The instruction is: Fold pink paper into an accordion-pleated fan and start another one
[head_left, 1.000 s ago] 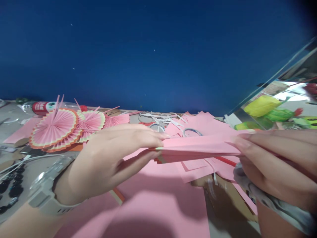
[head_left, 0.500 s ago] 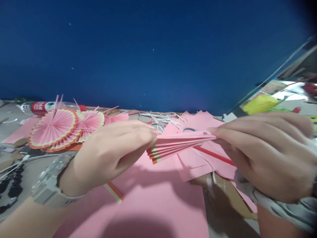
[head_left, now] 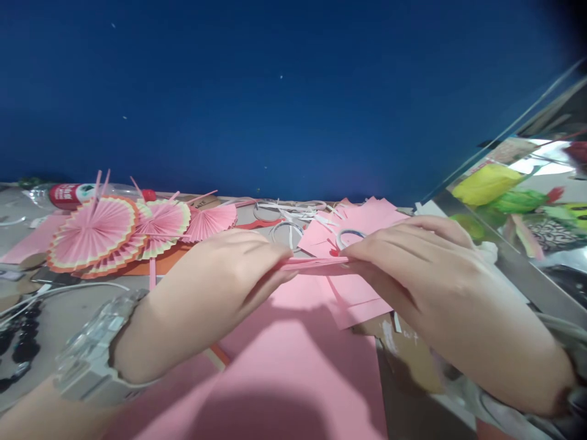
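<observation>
My left hand (head_left: 215, 287) and my right hand (head_left: 413, 269) both pinch a folded strip of pink pleated paper (head_left: 312, 264) held flat between them above the table. The left hand grips its left end, the right hand its right end, and the fingertips are close together. A grey watch (head_left: 92, 354) sits on my left wrist. Below the hands lies a large pink sheet (head_left: 293, 373).
Finished pink paper fans (head_left: 114, 235) with yellow and red rims lie at the left. Behind them lies a bottle with a red label (head_left: 68, 194). Tape rings (head_left: 287, 232) and white paper scraps lie behind the hands. A blue wall stands at the back, a mirror (head_left: 527, 201) at the right.
My right hand slid left along the pleated paper toward my left hand, and the fanned pleats are now pressed flat into a thin strip.
</observation>
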A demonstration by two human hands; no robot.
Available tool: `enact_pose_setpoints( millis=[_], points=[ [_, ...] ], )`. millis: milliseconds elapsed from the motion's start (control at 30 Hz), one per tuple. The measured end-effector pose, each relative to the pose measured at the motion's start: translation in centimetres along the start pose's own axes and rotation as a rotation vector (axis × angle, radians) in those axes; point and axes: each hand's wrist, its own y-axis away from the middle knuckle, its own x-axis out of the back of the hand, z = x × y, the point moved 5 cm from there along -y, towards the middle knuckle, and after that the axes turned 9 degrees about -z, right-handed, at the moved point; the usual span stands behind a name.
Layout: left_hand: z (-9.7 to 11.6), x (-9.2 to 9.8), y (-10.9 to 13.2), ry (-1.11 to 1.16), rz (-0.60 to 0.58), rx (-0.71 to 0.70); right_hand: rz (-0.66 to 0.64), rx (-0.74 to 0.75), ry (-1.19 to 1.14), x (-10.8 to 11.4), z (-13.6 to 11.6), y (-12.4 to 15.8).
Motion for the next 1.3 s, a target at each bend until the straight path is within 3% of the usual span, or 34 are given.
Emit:
enact_pose_setpoints(
  millis=[200,400,700,867,1300],
  points=[
    [-0.1,-0.2,0.1,-0.007,-0.008,-0.056,-0.077,0.0,-0.014,-0.3,-0.2,-0.2],
    [1.1,-0.3,0.1,0.014,0.058,-0.161,-0.109,0.06,-0.018,-1.6,-2.1,-0.9],
    [1.2,2.0,0.8,0.161,0.355,-0.094,0.125,0.099,0.014,1.3,-1.7,0.1],
    [0.7,2.0,1.0,0.284,0.437,-0.075,0.201,0.085,0.074,1.7,-1.5,0.2],
    [1.0,1.5,0.8,0.45,0.395,-0.284,0.226,0.069,-0.151,1.1,-1.9,0.0]
  ],
)
